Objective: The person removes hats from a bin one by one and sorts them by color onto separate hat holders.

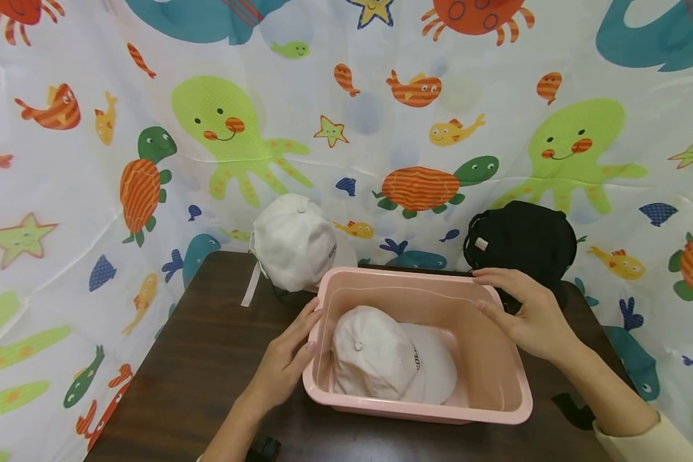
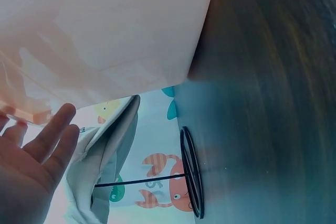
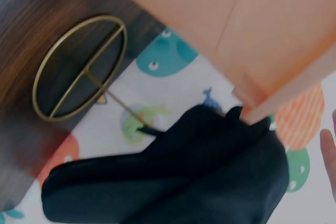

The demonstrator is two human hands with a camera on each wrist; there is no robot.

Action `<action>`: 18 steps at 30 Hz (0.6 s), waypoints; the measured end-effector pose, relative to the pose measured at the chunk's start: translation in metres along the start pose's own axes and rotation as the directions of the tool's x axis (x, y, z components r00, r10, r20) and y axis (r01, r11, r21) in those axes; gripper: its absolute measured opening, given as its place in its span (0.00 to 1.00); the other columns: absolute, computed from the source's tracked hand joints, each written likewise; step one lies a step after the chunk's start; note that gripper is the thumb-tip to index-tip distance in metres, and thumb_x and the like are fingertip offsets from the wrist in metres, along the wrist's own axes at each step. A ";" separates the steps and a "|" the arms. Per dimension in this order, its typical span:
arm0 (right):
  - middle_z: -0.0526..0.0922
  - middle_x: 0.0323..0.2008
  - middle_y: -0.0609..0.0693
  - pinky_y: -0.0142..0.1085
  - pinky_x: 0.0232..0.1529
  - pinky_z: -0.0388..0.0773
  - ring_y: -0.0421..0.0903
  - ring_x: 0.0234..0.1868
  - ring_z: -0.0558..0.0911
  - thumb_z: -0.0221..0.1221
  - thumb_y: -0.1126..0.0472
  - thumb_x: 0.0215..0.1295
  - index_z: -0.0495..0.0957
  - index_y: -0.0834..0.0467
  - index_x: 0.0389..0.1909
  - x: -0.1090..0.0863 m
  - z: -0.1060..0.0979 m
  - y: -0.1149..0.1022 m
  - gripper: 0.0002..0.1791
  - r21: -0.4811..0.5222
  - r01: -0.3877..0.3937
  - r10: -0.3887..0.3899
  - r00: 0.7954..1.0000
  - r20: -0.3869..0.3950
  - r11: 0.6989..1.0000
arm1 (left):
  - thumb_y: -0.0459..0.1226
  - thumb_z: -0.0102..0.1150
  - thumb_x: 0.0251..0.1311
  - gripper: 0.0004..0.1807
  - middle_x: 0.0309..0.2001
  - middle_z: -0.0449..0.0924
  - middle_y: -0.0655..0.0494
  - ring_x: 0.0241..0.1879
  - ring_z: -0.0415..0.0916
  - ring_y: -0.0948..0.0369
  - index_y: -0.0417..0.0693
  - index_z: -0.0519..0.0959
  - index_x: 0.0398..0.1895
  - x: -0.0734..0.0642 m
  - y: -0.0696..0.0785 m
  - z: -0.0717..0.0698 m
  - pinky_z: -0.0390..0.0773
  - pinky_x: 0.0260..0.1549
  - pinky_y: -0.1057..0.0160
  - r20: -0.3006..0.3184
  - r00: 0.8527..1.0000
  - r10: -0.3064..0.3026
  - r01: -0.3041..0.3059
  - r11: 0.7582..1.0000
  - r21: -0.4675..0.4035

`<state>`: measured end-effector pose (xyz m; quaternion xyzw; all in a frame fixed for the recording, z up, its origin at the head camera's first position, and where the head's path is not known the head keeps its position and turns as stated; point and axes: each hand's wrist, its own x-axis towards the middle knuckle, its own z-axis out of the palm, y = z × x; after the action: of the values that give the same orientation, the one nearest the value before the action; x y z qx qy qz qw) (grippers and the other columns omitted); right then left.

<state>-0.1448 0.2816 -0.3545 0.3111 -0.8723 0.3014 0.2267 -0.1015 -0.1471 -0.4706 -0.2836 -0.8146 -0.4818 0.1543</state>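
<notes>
A pink plastic bin (image 1: 416,414) sits at the front of the dark table, with a white cap (image 1: 375,353) inside it, its lettered brim facing right. My left hand (image 1: 285,356) touches the bin's left rim with fingers extended; the left wrist view shows those fingers (image 2: 58,129) against the rim's underside. At the far right corner is my right hand (image 1: 528,314), its fingers straight over the rim and its thumb toward the inside. In the right wrist view only some fingertips (image 3: 329,153) show at the edge, apart from the bin.
Behind the bin on the left, another white cap (image 1: 294,244) hangs on a black wire stand (image 2: 191,171). A black cap (image 1: 522,240) is on a brass-coloured ring stand (image 3: 79,69) at the back right. A sea-animal curtain (image 1: 335,173) hangs behind the table (image 1: 208,359).
</notes>
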 end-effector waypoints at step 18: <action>0.84 0.59 0.52 0.30 0.65 0.71 0.50 0.62 0.79 0.76 0.67 0.54 0.84 0.54 0.58 0.005 0.033 -0.023 0.28 0.061 0.005 -0.013 0.990 0.143 0.998 | 0.26 0.52 0.70 0.29 0.80 0.61 0.46 0.79 0.57 0.57 0.37 0.70 0.75 -0.001 0.001 0.005 0.56 0.74 0.69 -0.043 0.999 -0.017 0.014 0.999 -0.050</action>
<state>-0.1394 0.2437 -0.3662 0.3425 -0.8754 0.3036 0.1555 -0.0998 -0.1429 -0.4732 -0.2706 -0.8010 -0.5093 0.1609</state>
